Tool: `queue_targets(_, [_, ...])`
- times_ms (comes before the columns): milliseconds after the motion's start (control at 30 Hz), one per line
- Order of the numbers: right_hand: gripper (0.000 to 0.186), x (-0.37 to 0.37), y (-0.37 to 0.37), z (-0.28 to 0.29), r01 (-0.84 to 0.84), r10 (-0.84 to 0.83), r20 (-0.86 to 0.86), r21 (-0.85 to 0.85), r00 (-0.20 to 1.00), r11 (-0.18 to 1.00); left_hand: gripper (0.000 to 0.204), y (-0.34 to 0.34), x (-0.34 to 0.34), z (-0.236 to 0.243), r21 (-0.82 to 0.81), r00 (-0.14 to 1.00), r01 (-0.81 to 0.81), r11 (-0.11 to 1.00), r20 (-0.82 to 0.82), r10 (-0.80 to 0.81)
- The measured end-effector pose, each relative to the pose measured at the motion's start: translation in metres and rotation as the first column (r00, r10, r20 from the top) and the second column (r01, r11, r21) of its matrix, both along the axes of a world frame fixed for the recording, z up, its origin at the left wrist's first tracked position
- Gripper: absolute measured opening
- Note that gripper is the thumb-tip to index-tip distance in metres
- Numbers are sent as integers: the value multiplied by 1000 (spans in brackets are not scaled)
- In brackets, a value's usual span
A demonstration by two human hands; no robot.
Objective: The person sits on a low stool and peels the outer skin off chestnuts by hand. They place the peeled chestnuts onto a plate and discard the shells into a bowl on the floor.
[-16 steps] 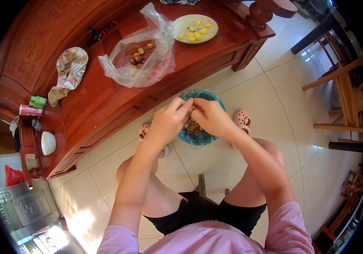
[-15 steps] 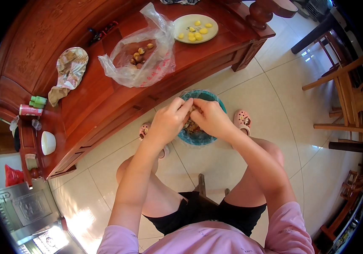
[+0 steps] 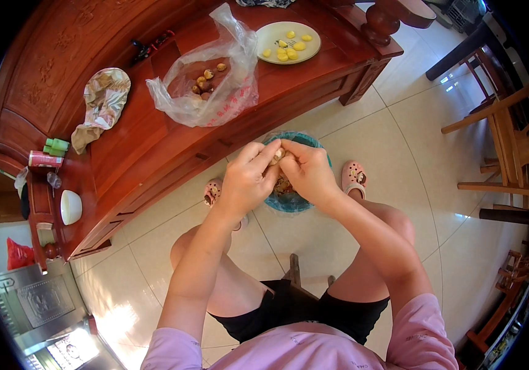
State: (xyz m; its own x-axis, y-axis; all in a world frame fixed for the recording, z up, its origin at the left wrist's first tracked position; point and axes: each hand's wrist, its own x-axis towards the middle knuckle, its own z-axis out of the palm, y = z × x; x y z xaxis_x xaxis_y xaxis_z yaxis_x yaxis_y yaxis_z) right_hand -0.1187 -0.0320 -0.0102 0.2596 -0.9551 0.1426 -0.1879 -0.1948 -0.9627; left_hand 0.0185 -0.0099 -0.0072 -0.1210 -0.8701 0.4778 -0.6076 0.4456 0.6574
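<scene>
Between the fingertips of both hands is a small chestnut, pale with some brown on it and partly hidden by the fingers. My left hand pinches it from one side, my right hand from the other. Under the hands stands a teal bin with a clear liner and brown shell scraps inside. On the wooden bench, an open clear plastic bag holds several brown chestnuts. Beside it, an oval white plate carries several yellow peeled chestnuts.
The red-brown carved bench curves along the left and far side. On it lie a patterned cloth, a white bowl and a red can. A wooden chair stands at the right. My clogs flank the bin.
The fingers have shifted slightly, and the pale chestnut between them now shows more. Bench, bag and plate appear slightly further right in the picture.
</scene>
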Motion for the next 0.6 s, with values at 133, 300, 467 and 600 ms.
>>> queue_targets(133, [23, -1, 1, 3, -13, -19, 138, 227, 990, 974, 34, 1, -4, 4, 0, 999, -25, 1000, -36, 25])
queue_targets(300, [25, 3, 3, 5, -14, -105, 337, 333, 936, 943, 34, 2, -10, 3, -129, 998, -57, 990, 28, 61])
queue_targets(467, [24, 2, 0, 5, -65, -158, 455, 437, 876, 897, 36, -2, -10, 3, -150, 999, -32, 988, -8, 31])
queue_targets(600, [24, 0, -2, 8, -127, -162, 521, 474, 838, 871, 35, -4, -9, 6, -183, 1000, -11, 983, -30, 6])
